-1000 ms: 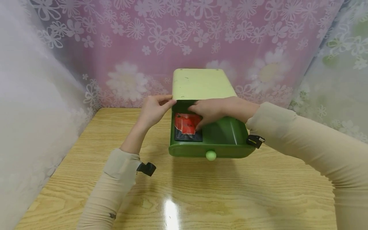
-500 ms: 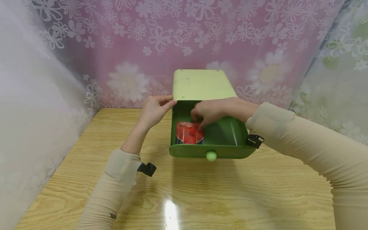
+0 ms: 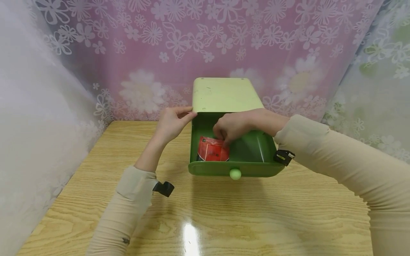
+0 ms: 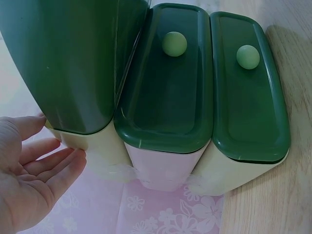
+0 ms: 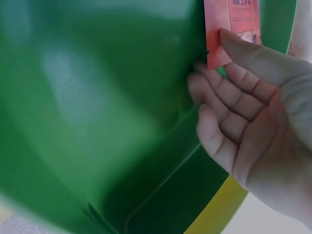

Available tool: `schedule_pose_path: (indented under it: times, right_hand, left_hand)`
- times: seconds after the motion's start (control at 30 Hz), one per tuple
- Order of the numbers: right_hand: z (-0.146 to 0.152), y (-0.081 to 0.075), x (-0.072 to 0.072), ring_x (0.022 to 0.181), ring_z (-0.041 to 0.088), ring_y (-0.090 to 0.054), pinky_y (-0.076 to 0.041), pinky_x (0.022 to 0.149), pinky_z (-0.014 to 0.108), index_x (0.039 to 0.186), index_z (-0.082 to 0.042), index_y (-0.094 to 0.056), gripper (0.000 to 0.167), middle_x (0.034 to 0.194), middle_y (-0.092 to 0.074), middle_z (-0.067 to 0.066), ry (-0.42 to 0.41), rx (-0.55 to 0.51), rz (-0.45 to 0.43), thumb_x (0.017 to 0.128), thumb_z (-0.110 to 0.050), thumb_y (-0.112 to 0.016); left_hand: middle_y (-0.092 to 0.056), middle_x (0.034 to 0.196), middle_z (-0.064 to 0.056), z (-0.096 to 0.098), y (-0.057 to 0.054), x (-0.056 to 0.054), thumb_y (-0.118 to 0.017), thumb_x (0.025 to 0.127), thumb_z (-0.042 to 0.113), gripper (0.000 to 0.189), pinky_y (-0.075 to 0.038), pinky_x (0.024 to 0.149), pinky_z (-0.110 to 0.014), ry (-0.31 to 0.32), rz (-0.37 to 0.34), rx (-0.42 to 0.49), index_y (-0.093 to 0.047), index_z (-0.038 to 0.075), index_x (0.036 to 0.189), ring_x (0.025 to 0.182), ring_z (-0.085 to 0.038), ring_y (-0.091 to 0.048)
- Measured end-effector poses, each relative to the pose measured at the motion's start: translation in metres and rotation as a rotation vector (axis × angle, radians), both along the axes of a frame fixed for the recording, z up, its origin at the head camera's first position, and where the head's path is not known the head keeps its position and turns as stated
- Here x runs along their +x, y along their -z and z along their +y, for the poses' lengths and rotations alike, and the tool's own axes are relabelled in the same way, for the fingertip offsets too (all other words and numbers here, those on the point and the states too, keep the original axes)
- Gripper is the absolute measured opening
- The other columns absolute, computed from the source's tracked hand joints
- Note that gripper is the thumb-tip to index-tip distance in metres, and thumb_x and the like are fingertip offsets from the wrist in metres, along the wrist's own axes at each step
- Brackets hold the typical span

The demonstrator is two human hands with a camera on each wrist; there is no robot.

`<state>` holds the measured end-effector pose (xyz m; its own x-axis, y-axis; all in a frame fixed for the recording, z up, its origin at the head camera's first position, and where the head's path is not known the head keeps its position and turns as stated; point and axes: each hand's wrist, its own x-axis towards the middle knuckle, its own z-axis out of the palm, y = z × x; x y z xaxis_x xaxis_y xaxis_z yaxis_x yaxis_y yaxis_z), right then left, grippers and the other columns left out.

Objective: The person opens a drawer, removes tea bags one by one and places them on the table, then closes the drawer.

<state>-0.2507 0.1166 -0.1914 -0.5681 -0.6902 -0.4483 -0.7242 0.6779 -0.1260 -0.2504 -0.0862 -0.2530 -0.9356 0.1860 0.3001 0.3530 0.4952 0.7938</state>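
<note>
A red and dark packet (image 3: pixel 214 149) sits tilted inside the pulled-out top green drawer (image 3: pixel 236 169), at its left side near the front wall. My right hand (image 3: pixel 235 125) reaches into the drawer and pinches the packet's edge; in the right wrist view the thumb (image 5: pixel 243 51) lies over the red packet (image 5: pixel 234 24) with fingers behind it. My left hand (image 3: pixel 170 122) touches the front left corner of the pale yellow-green cabinet (image 3: pixel 225 94). Its fingers (image 4: pixel 63 168) stretch fairly straight against the cabinet's side in the left wrist view.
Below the pulled-out drawer, two more closed drawers, a middle one (image 4: pixel 163 97) and a lower one (image 4: pixel 251 107), carry round light-green knobs. The cabinet stands on a wood-grain table (image 3: pixel 224 220). A pink floral curtain (image 3: pixel 205 42) hangs behind it.
The packet has shifted toward the drawer's front and tilted up, its upper edge now in my right fingers, which have curled closer together. My left hand stays at the cabinet corner.
</note>
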Motion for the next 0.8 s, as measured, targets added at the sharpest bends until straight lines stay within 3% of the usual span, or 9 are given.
schedule_pose_path:
  times: [0.2, 0.37, 0.63, 0.8]
  right_hand:
    - [0.004, -0.004, 0.0, 0.064, 0.018, -0.063, -0.048, 0.064, 0.03, 0.078, -0.007, -0.055, 0.013, 0.071, -0.06, 0.003, 0.049, -0.03, -0.088, 0.082, -0.007, -0.068]
    - [0.011, -0.009, 0.003, 0.065, 0.018, -0.061, -0.049, 0.064, 0.03, 0.078, -0.007, -0.06, 0.008, 0.07, -0.062, 0.002, 0.027, -0.067, -0.128, 0.082, -0.001, -0.064]
    - [0.03, -0.02, 0.009, 0.066, 0.012, -0.053, -0.047, 0.064, 0.03, 0.078, -0.012, -0.068, 0.007, 0.072, -0.061, -0.003, -0.04, -0.16, -0.011, 0.085, -0.01, -0.066]
    - [0.048, -0.029, 0.015, 0.068, 0.013, -0.055, -0.046, 0.064, 0.03, 0.081, -0.012, -0.067, 0.006, 0.076, -0.064, -0.003, -0.007, -0.232, 0.014, 0.086, -0.011, -0.065]
  left_hand:
    - [-0.062, 0.119, -0.008, 0.0, 0.001, -0.001, -0.06, 0.091, 0.032, 0.039, -0.049, 0.087, -0.037, 0.004, 0.008, -0.001, -0.062, 0.009, 0.123, 0.106, -0.02, -0.06]
    - [-0.061, 0.121, -0.008, -0.001, 0.001, 0.0, -0.06, 0.091, 0.033, 0.041, -0.049, 0.088, -0.036, 0.009, 0.002, 0.003, -0.061, 0.009, 0.125, 0.108, -0.02, -0.058]
    - [-0.061, 0.121, -0.009, 0.0, 0.001, 0.0, -0.06, 0.091, 0.031, 0.04, -0.049, 0.087, -0.036, 0.012, 0.013, 0.006, -0.061, 0.008, 0.124, 0.107, -0.021, -0.059]
    - [-0.062, 0.119, -0.009, 0.001, 0.001, 0.0, -0.061, 0.091, 0.03, 0.039, -0.05, 0.086, -0.036, 0.015, 0.016, 0.015, -0.061, 0.008, 0.124, 0.106, -0.021, -0.06]
